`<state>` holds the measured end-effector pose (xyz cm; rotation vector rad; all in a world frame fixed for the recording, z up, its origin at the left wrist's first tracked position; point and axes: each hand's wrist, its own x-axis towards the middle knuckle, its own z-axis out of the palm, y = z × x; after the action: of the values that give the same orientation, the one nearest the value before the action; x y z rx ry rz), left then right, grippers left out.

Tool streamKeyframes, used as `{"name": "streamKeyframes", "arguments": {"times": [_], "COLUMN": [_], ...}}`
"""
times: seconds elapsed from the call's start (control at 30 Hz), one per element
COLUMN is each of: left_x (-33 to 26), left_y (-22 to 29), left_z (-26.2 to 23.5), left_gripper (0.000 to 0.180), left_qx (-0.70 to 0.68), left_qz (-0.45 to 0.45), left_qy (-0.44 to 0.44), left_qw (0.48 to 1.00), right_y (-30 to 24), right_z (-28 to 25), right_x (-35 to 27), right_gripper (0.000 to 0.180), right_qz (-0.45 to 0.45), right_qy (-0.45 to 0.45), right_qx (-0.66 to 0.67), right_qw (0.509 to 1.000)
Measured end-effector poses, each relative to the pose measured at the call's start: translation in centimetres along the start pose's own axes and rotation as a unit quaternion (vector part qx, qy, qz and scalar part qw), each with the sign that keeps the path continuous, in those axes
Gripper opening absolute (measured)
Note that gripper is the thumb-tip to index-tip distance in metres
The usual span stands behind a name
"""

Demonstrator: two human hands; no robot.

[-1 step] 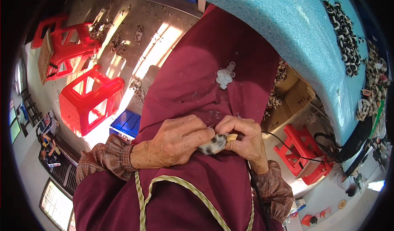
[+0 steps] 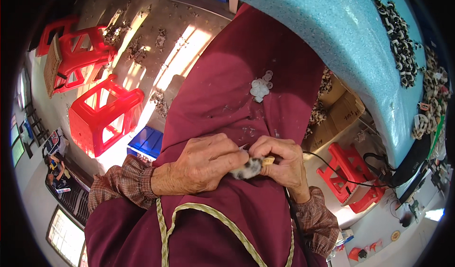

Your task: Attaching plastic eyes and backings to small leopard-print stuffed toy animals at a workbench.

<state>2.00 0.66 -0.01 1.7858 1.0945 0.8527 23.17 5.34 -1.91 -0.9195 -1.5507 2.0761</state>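
Note:
Over my lap, my left hand (image 2: 201, 165) pinches one side of a small black-and-white furry plush piece (image 2: 247, 170). My right hand (image 2: 286, 161) is closed on its other side, fingertips almost meeting those of the left. A small yellow tag (image 2: 268, 161) sticks out of the plush piece by my right thumb. Something thin and pale shows between the fingertips, too small to name. A dark maroon apron (image 2: 204, 110) covers my lap, and a little heap of translucent plastic discs (image 2: 259, 89) lies on it beyond my hands.
A speckled blue table (image 2: 350, 44) curves along the right, bearing a cluster of small black-and-white pieces (image 2: 402, 49). Below it stands a cardboard box (image 2: 343, 110) with furry pieces. Red plastic stools (image 2: 95, 120) stand at left, another red stool (image 2: 346, 172) at right. A black cable (image 2: 332, 170) runs near my right hand.
The furry plush piece has shifted very slightly between my fingers. Both hands keep nearly the same place and grip.

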Motion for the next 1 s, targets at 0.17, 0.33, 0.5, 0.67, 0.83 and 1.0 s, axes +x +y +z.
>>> {"name": "streamKeyframes", "arguments": {"times": [0.17, 0.33, 0.5, 0.67, 0.83, 1.0], "left_x": [-0.7, -0.5, -1.5, -0.8, -0.7, -0.7], "left_y": [0.0, -0.9, -0.6, -0.7, -0.8, -1.2], "left_z": [-0.9, 0.1, 0.0, 0.3, 0.1, 0.0], "left_gripper": [0.025, 0.007, 0.014, 0.026, 0.023, 0.019], "left_qx": [-0.007, -0.143, -0.271, -0.257, -0.258, -0.261], "left_qz": [0.043, -0.01, -0.153, -0.053, -0.022, -0.017], "left_qy": [0.035, 0.137, 0.055, 0.029, 0.038, 0.056], "left_qw": [0.998, 0.98, 0.949, 0.964, 0.965, 0.964], "right_y": [-1.6, -1.9, -0.6, 2.1, 4.5, 5.7], "right_z": [2.2, 3.0, 0.4, -3.4, -3.9, -4.1], "right_x": [-0.7, -0.8, 0.4, 4.5, 8.9, 9.8], "right_gripper": [0.02, 0.02, 0.015, 0.012, 0.015, 0.011], "right_qz": [-0.093, -0.118, -0.033, 0.007, -0.081, -0.07], "right_qy": [0.022, 0.026, -0.129, 0.136, 0.16, 0.136], "right_qx": [-0.035, -0.071, 0.107, -0.273, -0.37, -0.467], "right_qw": [0.995, 0.99, 0.985, 0.952, 0.912, 0.871]}}
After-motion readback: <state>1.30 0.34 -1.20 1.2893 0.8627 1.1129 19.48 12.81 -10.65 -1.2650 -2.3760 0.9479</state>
